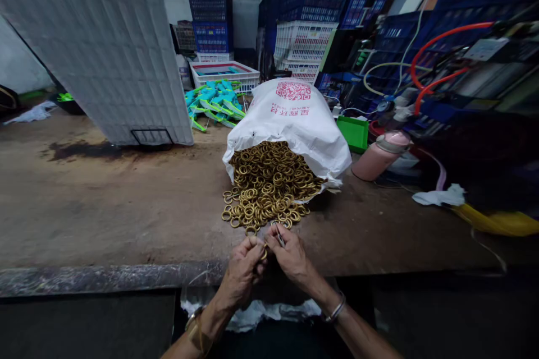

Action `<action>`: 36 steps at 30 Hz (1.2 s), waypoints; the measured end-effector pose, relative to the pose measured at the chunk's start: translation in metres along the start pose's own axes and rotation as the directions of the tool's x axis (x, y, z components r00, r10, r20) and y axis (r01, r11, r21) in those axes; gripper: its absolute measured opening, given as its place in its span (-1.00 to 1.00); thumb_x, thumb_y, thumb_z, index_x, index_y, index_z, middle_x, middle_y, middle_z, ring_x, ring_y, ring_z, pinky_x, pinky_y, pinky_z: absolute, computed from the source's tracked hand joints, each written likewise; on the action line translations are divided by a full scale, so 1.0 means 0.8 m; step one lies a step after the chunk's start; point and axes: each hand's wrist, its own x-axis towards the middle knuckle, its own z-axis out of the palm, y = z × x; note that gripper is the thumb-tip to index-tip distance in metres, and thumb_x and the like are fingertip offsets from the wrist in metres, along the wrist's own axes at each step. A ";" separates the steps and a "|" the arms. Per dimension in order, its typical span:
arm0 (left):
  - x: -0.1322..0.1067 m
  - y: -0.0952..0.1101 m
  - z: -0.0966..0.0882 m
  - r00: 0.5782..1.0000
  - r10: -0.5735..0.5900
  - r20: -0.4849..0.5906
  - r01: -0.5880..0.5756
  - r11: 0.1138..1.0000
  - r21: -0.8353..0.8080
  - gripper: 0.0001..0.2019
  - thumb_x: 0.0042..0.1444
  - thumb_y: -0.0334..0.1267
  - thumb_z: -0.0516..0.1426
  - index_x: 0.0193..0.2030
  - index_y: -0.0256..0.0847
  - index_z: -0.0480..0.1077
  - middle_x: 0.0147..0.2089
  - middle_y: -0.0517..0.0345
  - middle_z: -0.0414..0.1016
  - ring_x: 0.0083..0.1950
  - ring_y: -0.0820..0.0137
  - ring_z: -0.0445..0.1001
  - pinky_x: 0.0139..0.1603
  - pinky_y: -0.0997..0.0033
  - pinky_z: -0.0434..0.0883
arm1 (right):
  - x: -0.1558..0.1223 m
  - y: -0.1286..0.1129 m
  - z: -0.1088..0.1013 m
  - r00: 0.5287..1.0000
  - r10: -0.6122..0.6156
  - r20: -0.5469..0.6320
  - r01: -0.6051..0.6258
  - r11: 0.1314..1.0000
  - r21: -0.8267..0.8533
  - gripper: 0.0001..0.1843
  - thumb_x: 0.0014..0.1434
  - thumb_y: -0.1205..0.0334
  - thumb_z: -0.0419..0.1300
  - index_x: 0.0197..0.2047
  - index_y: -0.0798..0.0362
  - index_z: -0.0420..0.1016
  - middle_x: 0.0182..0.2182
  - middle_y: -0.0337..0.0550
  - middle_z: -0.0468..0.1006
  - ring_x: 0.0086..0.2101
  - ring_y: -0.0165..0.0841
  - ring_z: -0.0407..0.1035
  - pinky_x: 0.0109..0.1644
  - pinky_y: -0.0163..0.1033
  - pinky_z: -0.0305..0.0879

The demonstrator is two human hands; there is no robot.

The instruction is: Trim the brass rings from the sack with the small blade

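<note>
My left hand (244,266) pinches a brass-coloured ring (264,252) between thumb and fingers. Close beside it, my right hand (292,255) is closed around a thin metal tool (278,234), whose exact kind I cannot make out. Both hands meet just above the front edge of the table. Beyond my fingertips lies a heap of loose brass-coloured rings (261,207), spilling from the mouth of a white woven sack (290,118). The sack lies on its side with red print on top. My curled fingers partly hide the ring.
A tall pale ribbed panel (105,50) stands on the wooden table (126,207) at left. Turquoise and green plastic pieces (219,102) lie behind the sack. At right are a pink bottle (381,154), a green tray (352,133) and red hoses (425,56). Stacked crates (305,42) fill the back.
</note>
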 end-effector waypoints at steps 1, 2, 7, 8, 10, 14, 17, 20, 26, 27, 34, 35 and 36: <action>-0.001 0.001 0.000 1.000 -0.008 0.009 0.008 1.000 -0.021 -0.74 -0.02 -0.09 0.14 -0.38 -0.21 0.18 -0.60 0.38 0.20 -0.70 0.68 0.05 -0.73 0.69 -0.07 | 0.000 0.000 -0.001 1.000 0.003 0.004 -0.003 1.000 0.005 -0.80 0.10 0.16 -0.02 -0.50 0.05 0.20 -0.60 -0.36 0.22 -0.54 -0.50 0.12 -0.45 -0.41 0.08; -0.001 0.002 0.000 1.000 -0.013 0.016 0.014 0.999 -0.039 -0.74 -0.02 -0.09 0.14 -0.38 -0.22 0.19 -0.61 0.38 0.20 -0.71 0.69 0.04 -0.73 0.69 -0.07 | 0.000 0.002 -0.001 1.000 0.009 0.001 -0.009 1.000 -0.001 -0.79 0.11 0.15 -0.04 -0.50 0.04 0.19 -0.61 -0.36 0.21 -0.55 -0.49 0.11 -0.45 -0.41 0.08; -0.001 0.007 0.000 1.000 0.009 0.000 -0.009 0.997 -0.083 -0.72 -0.04 -0.08 0.16 -0.38 -0.21 0.18 -0.61 0.38 0.20 -0.70 0.68 0.06 -0.73 0.69 -0.05 | -0.006 0.017 -0.004 1.000 -0.015 -0.010 0.012 0.972 -0.233 -0.86 0.09 0.27 -0.08 -0.45 0.03 0.24 -0.58 -0.29 0.29 -0.54 -0.45 0.15 -0.45 -0.38 0.06; -0.001 0.007 0.000 1.000 0.020 -0.004 -0.021 0.996 -0.083 -0.72 -0.03 -0.07 0.15 -0.38 -0.21 0.18 -0.60 0.38 0.20 -0.70 0.68 0.06 -0.73 0.69 -0.04 | -0.009 0.021 -0.004 0.999 -0.036 0.027 0.042 0.958 -0.283 -0.88 0.06 0.33 -0.07 -0.42 0.03 0.26 -0.57 -0.28 0.31 -0.53 -0.44 0.17 -0.44 -0.38 0.05; 0.000 0.006 -0.001 0.999 0.041 -0.005 -0.041 0.996 -0.078 -0.71 -0.03 -0.06 0.15 -0.38 -0.21 0.17 -0.60 0.38 0.20 -0.70 0.69 0.06 -0.74 0.70 -0.03 | -0.015 0.028 -0.002 0.992 -0.061 0.108 0.096 0.926 -0.365 -0.81 -0.04 0.44 -0.06 -0.38 0.01 0.29 -0.56 -0.28 0.35 -0.53 -0.44 0.20 -0.44 -0.38 0.03; 0.000 0.003 -0.002 0.998 0.058 -0.019 -0.059 0.997 -0.052 -0.70 -0.03 -0.05 0.15 -0.38 -0.21 0.16 -0.60 0.40 0.19 -0.71 0.69 0.04 -0.74 0.70 -0.01 | -0.021 0.034 0.000 0.984 -0.036 0.172 0.116 0.867 -0.484 -0.63 -0.19 0.53 -0.08 -0.30 0.01 0.30 -0.54 -0.28 0.40 -0.50 -0.42 0.26 -0.42 -0.38 0.00; 0.001 0.002 -0.003 0.999 0.048 -0.023 -0.049 0.998 -0.032 -0.69 -0.05 -0.05 0.16 -0.40 -0.21 0.16 -0.61 0.40 0.20 -0.72 0.69 0.04 -0.75 0.70 -0.02 | -0.021 0.035 0.001 0.979 -0.017 0.202 0.122 0.843 -0.523 -0.60 -0.18 0.52 -0.08 -0.26 0.01 0.29 -0.51 -0.26 0.43 -0.47 -0.41 0.30 -0.41 -0.37 0.00; 0.000 0.003 -0.005 1.000 0.023 -0.014 -0.023 0.999 -0.048 -0.68 -0.07 -0.06 0.17 -0.41 -0.21 0.15 -0.63 0.40 0.20 -0.73 0.70 0.03 -0.74 0.70 -0.05 | -0.020 0.033 0.002 0.977 0.013 0.212 0.121 0.787 -0.604 -0.58 -0.20 0.53 -0.08 -0.24 0.02 0.28 -0.51 -0.24 0.45 -0.47 -0.39 0.31 -0.42 -0.36 -0.04; -0.026 0.013 0.003 0.997 -0.047 0.068 0.054 0.993 -0.108 -0.72 -0.05 -0.11 0.18 -0.42 -0.22 0.17 -0.65 0.37 0.20 -0.72 0.69 0.04 -0.74 0.68 -0.07 | -0.006 0.023 -0.009 0.978 0.176 0.112 -0.026 0.635 -0.772 -0.64 -0.08 0.51 -0.06 -0.19 0.08 0.29 -0.51 -0.14 0.48 -0.51 -0.36 0.31 -0.48 -0.30 -0.16; -0.033 0.015 0.005 0.990 -0.060 0.125 0.075 0.990 -0.116 -0.73 -0.03 -0.12 0.17 -0.43 -0.22 0.17 -0.66 0.37 0.19 -0.73 0.68 0.03 -0.74 0.68 -0.07 | -0.003 0.023 -0.012 0.978 0.191 0.082 -0.055 0.619 -0.784 -0.66 -0.05 0.50 -0.05 -0.18 0.08 0.30 -0.51 -0.13 0.48 -0.51 -0.36 0.31 -0.48 -0.30 -0.17; -0.066 -0.001 -0.029 0.915 -0.351 0.200 0.385 0.908 -0.165 -0.80 -0.02 -0.24 0.15 -0.45 -0.25 0.19 -0.53 0.17 0.36 -0.69 0.66 0.13 -0.76 0.70 -0.09 | 0.016 0.023 0.001 0.998 0.016 0.059 0.028 0.734 -0.678 -0.80 0.03 0.45 -0.02 -0.28 0.04 0.32 -0.44 -0.17 0.49 -0.43 -0.40 0.33 -0.42 -0.35 -0.06; -0.068 -0.009 -0.037 0.903 -0.399 0.160 0.423 0.891 -0.166 -0.82 -0.02 -0.26 0.15 -0.45 -0.27 0.21 -0.52 0.14 0.38 -0.70 0.66 0.14 -0.77 0.70 -0.09 | 0.017 0.021 0.007 0.999 -0.002 0.053 0.036 0.748 -0.663 -0.81 0.04 0.43 0.00 -0.27 0.03 0.31 -0.42 -0.17 0.50 -0.41 -0.39 0.34 -0.40 -0.35 -0.04; -0.070 -0.018 -0.045 0.891 -0.442 0.100 0.453 0.872 -0.185 -0.84 -0.02 -0.27 0.15 -0.45 -0.28 0.23 -0.51 0.13 0.39 -0.70 0.66 0.15 -0.78 0.71 -0.09 | 0.019 0.018 0.012 0.999 -0.019 0.051 0.048 0.758 -0.650 -0.82 0.05 0.41 0.01 -0.25 0.03 0.31 -0.41 -0.18 0.50 -0.39 -0.39 0.35 -0.39 -0.36 -0.03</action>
